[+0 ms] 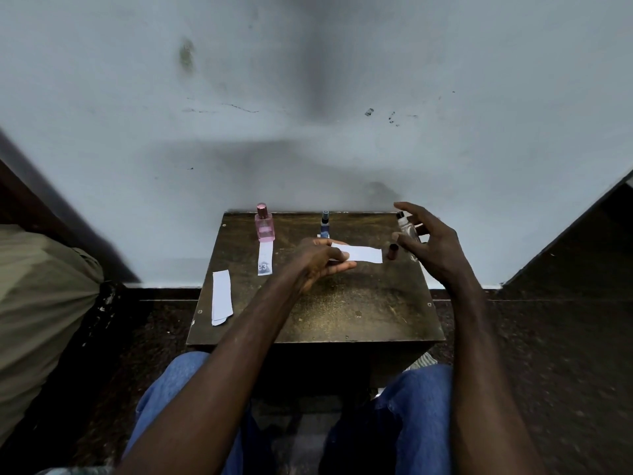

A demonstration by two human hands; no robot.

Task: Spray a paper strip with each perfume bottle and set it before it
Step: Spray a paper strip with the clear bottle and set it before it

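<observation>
Paper strip (361, 254): white, flat, pinched in left hand (317, 260) above the table (342, 303).
Right hand (428, 245): fingers spread, loosely around clear bottle (407, 231).
Pink bottle (264, 223): capped, pink liquid; printed strip (264, 258) before it.
Blue bottle (324, 225): upright, rear centre.

Small dark wooden table (342, 313) stood against a scuffed pale wall (308, 97), worn top with screws at the corners. Olive fabric bundle (37, 303) sat at far left on the dark floor (548, 337). Blue jeans (411, 423) filled the bottom edge.
</observation>
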